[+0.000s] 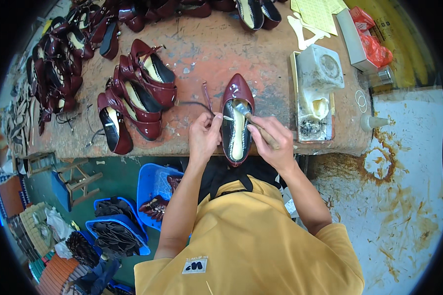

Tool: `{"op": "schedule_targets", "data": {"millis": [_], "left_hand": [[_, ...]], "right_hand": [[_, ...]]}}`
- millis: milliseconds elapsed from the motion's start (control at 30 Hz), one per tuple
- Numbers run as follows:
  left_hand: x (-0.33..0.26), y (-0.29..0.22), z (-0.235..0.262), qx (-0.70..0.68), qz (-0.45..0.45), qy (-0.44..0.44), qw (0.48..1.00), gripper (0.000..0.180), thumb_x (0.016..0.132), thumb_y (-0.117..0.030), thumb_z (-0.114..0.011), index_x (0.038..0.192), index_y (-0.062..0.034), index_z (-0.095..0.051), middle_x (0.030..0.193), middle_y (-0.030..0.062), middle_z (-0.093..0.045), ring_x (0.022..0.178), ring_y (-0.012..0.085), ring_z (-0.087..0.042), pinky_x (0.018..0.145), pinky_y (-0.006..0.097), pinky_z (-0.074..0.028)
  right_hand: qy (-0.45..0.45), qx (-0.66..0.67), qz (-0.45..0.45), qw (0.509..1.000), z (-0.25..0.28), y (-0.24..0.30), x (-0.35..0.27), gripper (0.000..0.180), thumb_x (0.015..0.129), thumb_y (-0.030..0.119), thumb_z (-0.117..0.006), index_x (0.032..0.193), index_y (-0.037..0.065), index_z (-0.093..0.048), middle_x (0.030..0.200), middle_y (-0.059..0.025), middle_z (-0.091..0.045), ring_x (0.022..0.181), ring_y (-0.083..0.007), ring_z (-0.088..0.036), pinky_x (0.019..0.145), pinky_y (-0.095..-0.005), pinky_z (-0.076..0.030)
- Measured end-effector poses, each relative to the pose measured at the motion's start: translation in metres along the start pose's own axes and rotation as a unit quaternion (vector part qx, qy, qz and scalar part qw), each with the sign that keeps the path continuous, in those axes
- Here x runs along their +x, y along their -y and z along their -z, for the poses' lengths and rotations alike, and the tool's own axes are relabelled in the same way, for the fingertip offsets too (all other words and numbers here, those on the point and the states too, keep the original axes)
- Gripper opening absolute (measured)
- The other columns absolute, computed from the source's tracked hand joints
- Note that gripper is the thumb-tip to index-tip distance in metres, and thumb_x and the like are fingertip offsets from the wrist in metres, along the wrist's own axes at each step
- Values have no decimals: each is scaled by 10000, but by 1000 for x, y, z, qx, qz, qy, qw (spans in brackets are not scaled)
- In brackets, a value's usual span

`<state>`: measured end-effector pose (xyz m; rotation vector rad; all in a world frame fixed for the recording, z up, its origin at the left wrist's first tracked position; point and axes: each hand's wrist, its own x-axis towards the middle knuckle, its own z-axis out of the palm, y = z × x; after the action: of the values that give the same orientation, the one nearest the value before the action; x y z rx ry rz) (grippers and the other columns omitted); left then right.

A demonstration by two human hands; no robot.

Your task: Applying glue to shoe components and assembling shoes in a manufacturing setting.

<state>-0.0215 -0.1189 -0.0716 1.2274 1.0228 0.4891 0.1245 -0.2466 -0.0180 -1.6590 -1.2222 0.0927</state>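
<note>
A glossy dark red pointed shoe (238, 84) lies at the table's front edge, toe away from me, with a pale insole strip showing inside. My left hand (204, 135) is closed at the shoe's left side, thumb and finger pinching a thin dark strap (194, 103) that trails left. My right hand (274, 140) is wrapped round the handle of a wooden-handled tool (242, 108) with a metal head. That head is inside the shoe's opening; its exact kind is hard to tell. Several matching strapped shoes (145, 105) lie left of my left hand.
Many more red shoes (59, 69) pile up at the far left. On the right stand a glue-crusted container (322, 69) in a tray (295, 93), a white box (352, 44) with red wrapping, and a nozzle-tipped bottle (374, 123). Blue bins (150, 172) sit on the floor at left.
</note>
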Motion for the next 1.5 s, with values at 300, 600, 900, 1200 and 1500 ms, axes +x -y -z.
{"op": "schedule_targets", "data": {"millis": [300,600,900,1200,1500], "left_hand": [[0,-7,-4,-22,16,9,1000,187,974,-177,-686,997,9,-692,721,13,-658,512,56,-560,452,217,-416],[2,-7,0,-38,20,24,999,189,968,-179,-697,992,8,-692,687,11,-654,514,59,-574,459,213,-430],[7,26,7,100,-79,-10,992,247,918,-230,-700,877,13,-718,546,34,-611,496,70,-517,489,314,-407],[59,-224,187,-274,-360,-351,820,247,989,-277,-689,962,-33,-713,782,33,-665,760,137,-652,682,247,-516],[139,-159,116,755,-58,-260,599,474,817,-400,-741,1149,-62,-724,1314,140,-615,1268,352,-545,1014,646,-408]], "right_hand": [[229,70,-289,927,36,30,3,93,882,68,-706,855,-19,-722,734,-111,-677,643,-120,-635,561,-281,-459],[283,-142,67,946,24,28,49,226,788,-18,-744,1008,18,-701,817,-136,-596,806,-315,-645,681,-413,-529],[70,-66,82,992,15,59,-10,79,827,-19,-735,895,-22,-695,721,-126,-664,572,-253,-654,523,-345,-518],[-179,19,-162,970,110,9,-16,225,1013,81,-614,1154,-87,-660,884,-112,-693,686,-109,-602,636,-244,-498],[-212,28,-253,943,158,-48,-25,161,1010,136,-651,1092,2,-688,950,4,-662,819,-69,-596,723,-221,-490]]}}
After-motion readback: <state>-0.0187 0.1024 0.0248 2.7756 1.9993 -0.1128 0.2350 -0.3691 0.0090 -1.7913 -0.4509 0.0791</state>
